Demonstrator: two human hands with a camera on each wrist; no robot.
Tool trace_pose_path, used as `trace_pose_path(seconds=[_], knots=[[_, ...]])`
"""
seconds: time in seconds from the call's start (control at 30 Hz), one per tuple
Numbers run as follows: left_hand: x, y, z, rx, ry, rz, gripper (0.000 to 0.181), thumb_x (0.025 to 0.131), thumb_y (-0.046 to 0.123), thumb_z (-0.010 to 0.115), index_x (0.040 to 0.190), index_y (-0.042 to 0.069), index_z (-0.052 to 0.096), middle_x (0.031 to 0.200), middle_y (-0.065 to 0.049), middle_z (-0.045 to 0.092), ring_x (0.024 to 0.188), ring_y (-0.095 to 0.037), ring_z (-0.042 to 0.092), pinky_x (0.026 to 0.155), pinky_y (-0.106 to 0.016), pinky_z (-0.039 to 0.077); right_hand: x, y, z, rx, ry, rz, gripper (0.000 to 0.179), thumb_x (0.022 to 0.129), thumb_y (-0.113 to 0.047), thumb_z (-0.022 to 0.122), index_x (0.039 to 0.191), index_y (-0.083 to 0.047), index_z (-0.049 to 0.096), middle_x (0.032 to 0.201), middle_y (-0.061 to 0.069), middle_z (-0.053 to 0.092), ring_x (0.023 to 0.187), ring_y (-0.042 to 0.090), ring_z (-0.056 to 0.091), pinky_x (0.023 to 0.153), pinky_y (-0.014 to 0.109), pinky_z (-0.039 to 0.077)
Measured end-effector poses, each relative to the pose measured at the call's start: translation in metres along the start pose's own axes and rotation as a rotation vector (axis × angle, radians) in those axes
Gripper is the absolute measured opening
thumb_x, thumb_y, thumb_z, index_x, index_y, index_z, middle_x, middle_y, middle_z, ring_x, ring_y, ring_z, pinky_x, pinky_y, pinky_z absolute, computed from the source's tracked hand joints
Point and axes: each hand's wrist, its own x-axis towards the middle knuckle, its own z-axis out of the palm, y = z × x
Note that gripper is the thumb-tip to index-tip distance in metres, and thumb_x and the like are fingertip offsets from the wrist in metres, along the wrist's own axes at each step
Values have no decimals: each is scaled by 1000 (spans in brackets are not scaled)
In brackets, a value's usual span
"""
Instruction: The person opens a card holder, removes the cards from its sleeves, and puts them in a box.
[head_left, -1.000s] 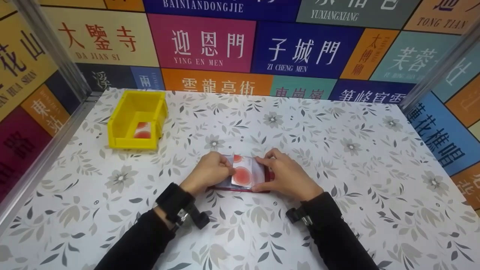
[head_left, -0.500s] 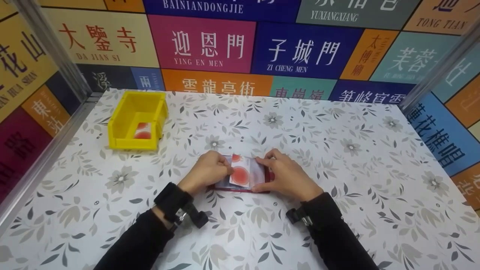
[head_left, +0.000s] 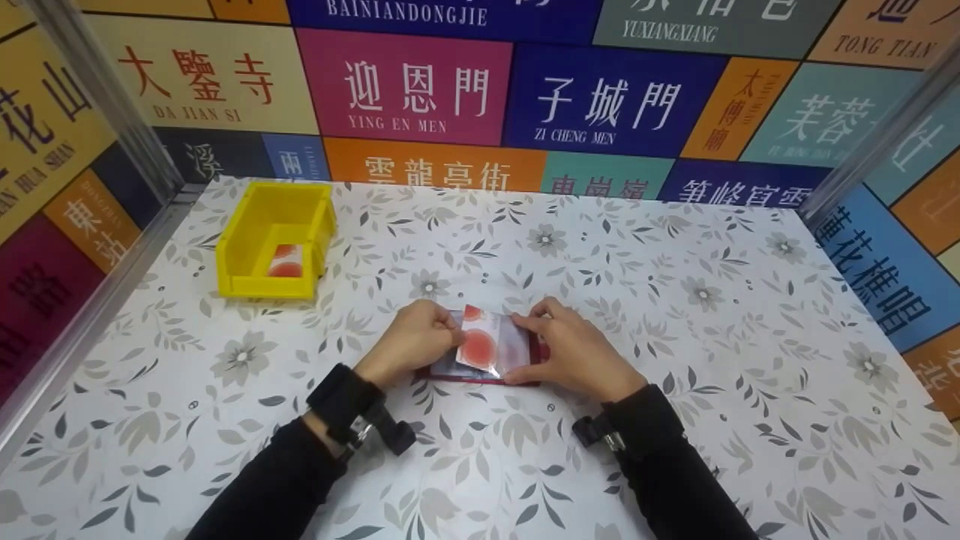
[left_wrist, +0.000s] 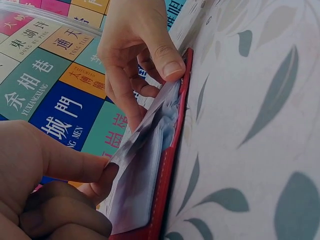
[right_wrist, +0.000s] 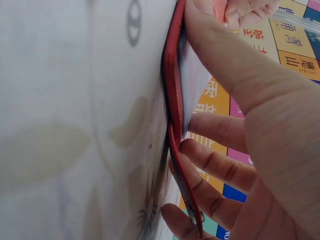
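Observation:
A red card holder [left_wrist: 169, 182] with clear plastic sleeves [head_left: 514, 346] lies open on the table in front of me. My left hand [head_left: 422, 335] pinches the left edge of a white card with red circles [head_left: 478, 346], between thumb and index finger. The card slants over the sleeves, its right part at the clear plastic. At the holder's right end, my right hand [head_left: 583, 351] holds it with the thumb on the near edge and the index finger on the far edge. In the right wrist view, its other fingers [right_wrist: 220, 170] lie along the holder's far side.
A yellow bin [head_left: 262, 287] stands at the back left, with a similar red-and-white card [head_left: 286, 264] inside. The white table [head_left: 675, 300] has a leaf and flower print. Panels with large characters [head_left: 412, 86] wall in the back and sides.
My left hand has drawn the card slightly to the left and away from me, and the card has tilted a little. The right hand and the holder stay put.

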Motion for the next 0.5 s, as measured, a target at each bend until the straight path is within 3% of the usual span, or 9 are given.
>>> trace_pose_path(seconds=[0.5], knots=[[0, 1, -2, 9, 22, 8, 21, 93, 17, 77, 75, 10, 68, 69, 2, 54, 67, -15, 53, 60, -26, 41, 1, -2, -1, 2, -40, 45, 94, 75, -53, 96, 152, -13, 60, 122, 5, 55, 100, 21, 51, 86, 35, 44]])
